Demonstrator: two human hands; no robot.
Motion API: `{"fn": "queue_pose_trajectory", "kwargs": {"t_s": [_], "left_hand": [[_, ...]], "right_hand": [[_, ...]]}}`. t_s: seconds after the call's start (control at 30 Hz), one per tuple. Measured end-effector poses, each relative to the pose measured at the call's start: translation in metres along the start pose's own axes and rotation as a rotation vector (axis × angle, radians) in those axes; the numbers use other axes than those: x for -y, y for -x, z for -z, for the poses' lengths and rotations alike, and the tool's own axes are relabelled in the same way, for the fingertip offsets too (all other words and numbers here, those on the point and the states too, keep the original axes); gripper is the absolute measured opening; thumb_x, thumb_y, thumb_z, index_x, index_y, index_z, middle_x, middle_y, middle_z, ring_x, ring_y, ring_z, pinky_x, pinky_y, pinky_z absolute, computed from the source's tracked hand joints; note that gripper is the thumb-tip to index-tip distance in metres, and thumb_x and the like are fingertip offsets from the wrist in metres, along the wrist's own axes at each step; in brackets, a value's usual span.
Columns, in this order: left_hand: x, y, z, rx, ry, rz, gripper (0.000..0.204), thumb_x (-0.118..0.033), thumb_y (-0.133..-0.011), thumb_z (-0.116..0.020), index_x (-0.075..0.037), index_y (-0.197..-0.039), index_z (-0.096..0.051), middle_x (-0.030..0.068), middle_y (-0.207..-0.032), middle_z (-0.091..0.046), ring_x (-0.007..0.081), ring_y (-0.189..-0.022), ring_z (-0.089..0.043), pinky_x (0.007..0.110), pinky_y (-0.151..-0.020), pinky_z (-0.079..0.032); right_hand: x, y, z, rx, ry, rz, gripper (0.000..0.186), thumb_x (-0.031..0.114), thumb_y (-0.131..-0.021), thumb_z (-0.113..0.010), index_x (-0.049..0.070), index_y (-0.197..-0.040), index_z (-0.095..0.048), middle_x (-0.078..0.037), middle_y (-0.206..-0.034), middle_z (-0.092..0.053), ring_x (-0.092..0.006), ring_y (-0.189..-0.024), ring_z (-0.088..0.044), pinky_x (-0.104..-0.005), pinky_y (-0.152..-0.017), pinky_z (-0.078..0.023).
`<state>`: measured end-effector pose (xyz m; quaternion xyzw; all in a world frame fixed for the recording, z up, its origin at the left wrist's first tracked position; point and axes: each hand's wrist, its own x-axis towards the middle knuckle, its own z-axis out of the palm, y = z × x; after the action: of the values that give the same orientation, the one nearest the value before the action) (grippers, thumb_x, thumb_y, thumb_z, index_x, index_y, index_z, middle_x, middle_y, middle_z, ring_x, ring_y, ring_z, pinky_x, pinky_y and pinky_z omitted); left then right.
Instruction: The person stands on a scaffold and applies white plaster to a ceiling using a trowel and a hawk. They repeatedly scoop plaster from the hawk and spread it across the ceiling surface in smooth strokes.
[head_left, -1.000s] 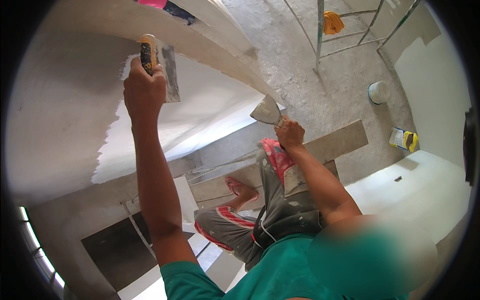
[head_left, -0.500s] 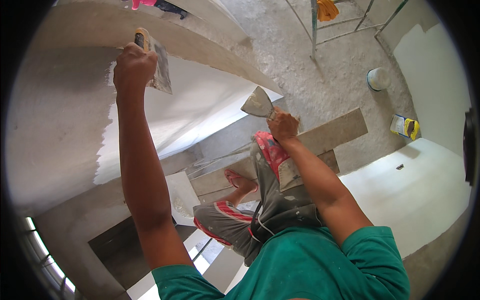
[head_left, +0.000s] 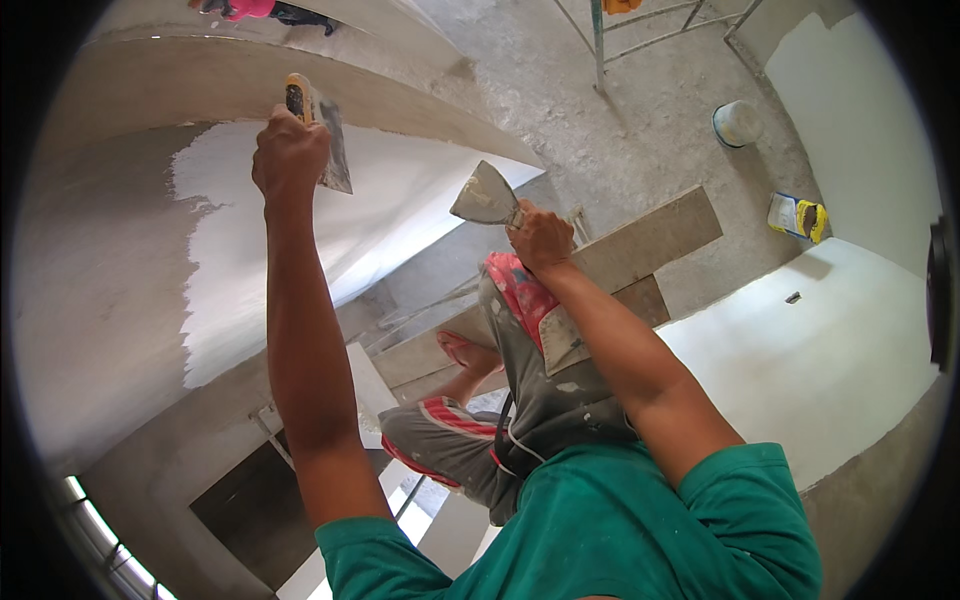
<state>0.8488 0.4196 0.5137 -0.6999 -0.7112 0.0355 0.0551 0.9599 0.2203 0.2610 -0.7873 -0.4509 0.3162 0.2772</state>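
My left hand (head_left: 291, 158) is raised at the wall and closed round the handle of a wide finishing trowel (head_left: 334, 155). The trowel's smeared metal blade stands edge-on to the wall; whether it touches the surface I cannot tell. A white putty coat (head_left: 262, 235) with a ragged left edge covers the wall around that hand, beside bare grey plaster (head_left: 100, 260). Lower and to the right, above my knee, my right hand (head_left: 543, 240) grips a putty knife (head_left: 486, 195). Its broad, stained blade points up and left, apart from the wall.
Wooden planks (head_left: 660, 238) lie under my feet. Beyond them on the rough floor stand a white bucket (head_left: 740, 124) and a yellow-and-blue container (head_left: 797, 217). A metal frame (head_left: 598, 50) rises at the back. At upper left, past the wall's edge, is a person in pink (head_left: 248, 8).
White putty now reaches farther left beside my left hand, over formerly bare plaster. The trowel has turned more edge-on. My right hand keeps its putty knife, and the whole view has shifted slightly.
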Motion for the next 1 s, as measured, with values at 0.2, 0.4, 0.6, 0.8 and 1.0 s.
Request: {"fn": "queue_pose_trajectory", "kwargs": {"t_s": [0.2, 0.4, 0.6, 0.8, 1.0], "left_hand": [[0.004, -0.006, -0.037, 0.02, 0.008, 0.005, 0.035, -0.022, -0.079, -0.051, -0.001, -0.106, -0.053, 0.0243, -0.102, -0.064, 0.0397, -0.096, -0.062, 0.044, -0.089, -0.048], [-0.001, -0.008, -0.069, 0.023, 0.007, -0.021, 0.033, -0.022, -0.079, -0.051, -0.001, -0.105, -0.053, 0.0255, -0.101, -0.064, 0.0399, -0.095, -0.063, 0.046, -0.088, -0.048], [0.01, 0.004, -0.106, 0.101, 0.129, -0.037, 0.03, -0.02, -0.08, -0.055, 0.0, -0.102, -0.054, 0.0245, -0.096, -0.065, 0.0384, -0.095, -0.063, 0.045, -0.084, -0.049], [0.059, 0.068, -0.111, 0.23, 0.805, -0.093, 0.03, -0.016, -0.082, -0.065, 0.003, -0.101, -0.053, 0.0156, -0.087, -0.065, 0.0236, -0.08, -0.065, 0.034, -0.075, -0.049], [0.086, 0.151, -0.139, 0.161, 1.149, -0.082, 0.025, -0.004, -0.082, -0.066, -0.001, -0.1, -0.05, 0.0064, -0.085, -0.061, 0.0111, -0.078, -0.058, 0.026, -0.071, -0.047]], "right_hand": [[0.004, 0.001, 0.003, -0.004, 0.003, 0.016, 0.017, 0.024, -0.08, -0.056, 0.011, -0.089, -0.062, -0.017, -0.075, -0.066, -0.0369, -0.074, -0.065, -0.0476, -0.068, -0.052], [0.006, 0.002, 0.006, -0.007, 0.003, 0.004, 0.016, 0.023, -0.079, -0.056, 0.011, -0.089, -0.062, -0.017, -0.074, -0.066, -0.0362, -0.073, -0.065, -0.0471, -0.068, -0.052], [0.009, 0.004, 0.004, 0.053, -0.001, -0.03, 0.024, 0.026, -0.075, -0.062, 0.011, -0.094, -0.062, -0.017, -0.077, -0.066, -0.0373, -0.078, -0.065, -0.0471, -0.071, -0.051], [0.003, 0.002, 0.002, 0.03, 0.028, 0.003, 0.022, 0.027, -0.076, -0.062, 0.011, -0.092, -0.062, -0.017, -0.079, -0.067, -0.0373, -0.078, -0.065, -0.0464, -0.071, -0.051], [0.018, -0.004, 0.019, 0.099, 0.003, 0.107, 0.027, 0.03, -0.072, -0.066, 0.012, -0.092, -0.062, -0.017, -0.083, -0.066, -0.0352, -0.083, -0.064, -0.0447, -0.073, -0.051]]}}
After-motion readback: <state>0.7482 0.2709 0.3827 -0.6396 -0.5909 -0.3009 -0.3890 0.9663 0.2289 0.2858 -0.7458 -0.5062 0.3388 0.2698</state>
